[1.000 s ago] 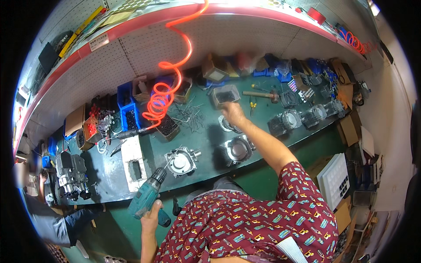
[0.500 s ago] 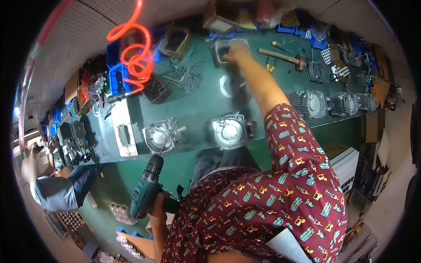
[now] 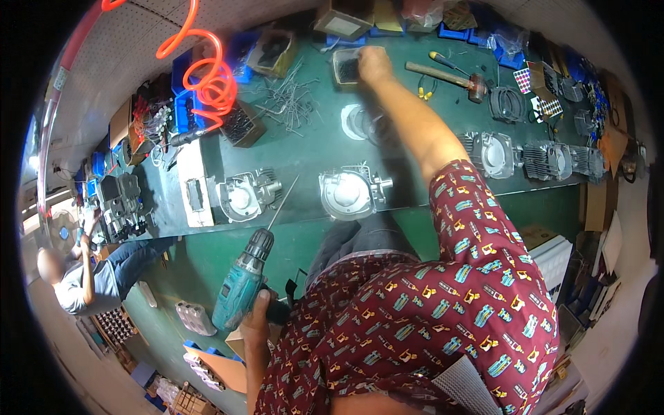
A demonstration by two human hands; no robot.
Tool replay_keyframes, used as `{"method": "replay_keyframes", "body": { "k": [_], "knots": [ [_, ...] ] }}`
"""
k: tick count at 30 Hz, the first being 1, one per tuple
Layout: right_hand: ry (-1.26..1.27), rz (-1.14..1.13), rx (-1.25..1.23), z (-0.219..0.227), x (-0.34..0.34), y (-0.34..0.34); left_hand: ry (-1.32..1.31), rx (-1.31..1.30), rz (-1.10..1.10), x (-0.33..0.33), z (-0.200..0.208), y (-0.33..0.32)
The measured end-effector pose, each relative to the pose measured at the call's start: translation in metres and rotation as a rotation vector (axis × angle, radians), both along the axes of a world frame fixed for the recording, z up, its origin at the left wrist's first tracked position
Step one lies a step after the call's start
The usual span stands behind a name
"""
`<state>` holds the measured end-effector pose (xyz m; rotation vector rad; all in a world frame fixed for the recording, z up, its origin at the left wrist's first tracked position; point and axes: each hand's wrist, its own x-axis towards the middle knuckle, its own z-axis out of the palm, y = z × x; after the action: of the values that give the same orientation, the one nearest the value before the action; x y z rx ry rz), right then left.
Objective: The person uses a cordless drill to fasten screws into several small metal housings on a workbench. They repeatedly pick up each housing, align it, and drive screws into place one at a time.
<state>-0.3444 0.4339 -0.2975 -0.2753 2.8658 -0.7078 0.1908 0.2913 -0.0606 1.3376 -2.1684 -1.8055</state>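
My left hand (image 3: 257, 310) is wrapped round the grip of a teal cordless drill (image 3: 237, 290), held in front of the bench. Its long thin bit slants up and to the right, past a finned metal casting (image 3: 242, 198). A second finned casting (image 3: 347, 194) sits at the bench's near edge, right of the bit. My right arm stretches far across the bench. The right hand (image 3: 375, 66) is closed at the right rim of a small box (image 3: 346, 84) of dark small parts. Its fingertips are hidden, and what they hold I cannot make out.
Round gaskets (image 3: 361, 123) lie below the box, and thin bent rods (image 3: 289, 104) to its left. A hammer (image 3: 449, 79) and more finned castings (image 3: 494, 153) are at right. An orange coiled air hose (image 3: 207, 83) hangs at left. A person (image 3: 93, 280) works at far left.
My right hand has drawn out of the box to its right rim, its fingers curled. The drill has moved slightly right with its bit leaning further right. The whole view has shifted a little.
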Motion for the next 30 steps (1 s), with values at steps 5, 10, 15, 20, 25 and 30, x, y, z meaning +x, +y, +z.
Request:
{"method": "replay_keyframes", "body": {
  "k": [5, 10, 15, 20, 25, 30],
  "knots": [
    [-0.618, -0.496, -1.363, 0.006, 0.009, 0.033, 0.016, 0.056, -0.056, 0.014, -0.016, -0.017],
    [-0.939, -0.169, -1.623, 0.054, 0.088, 0.081, 0.065, 0.052, -0.188, 0.01, -0.023, -0.042],
    [-0.989, -0.093, -1.42, 0.126, 0.195, 0.097, 0.168, 0.126, -0.225, 0.003, -0.035, -0.056],
    [-0.861, -0.18, -1.215, 0.149, 0.261, 0.092, 0.274, 0.217, -0.334, -0.005, -0.044, -0.069],
    [-0.969, -0.197, -1.356, 0.154, 0.292, 0.088, 0.329, 0.313, -0.362, -0.013, -0.044, -0.067],
    [-1.032, -0.114, -1.475, 0.151, 0.299, 0.085, 0.337, 0.318, -0.382, -0.011, -0.048, -0.067]
  ]
}}
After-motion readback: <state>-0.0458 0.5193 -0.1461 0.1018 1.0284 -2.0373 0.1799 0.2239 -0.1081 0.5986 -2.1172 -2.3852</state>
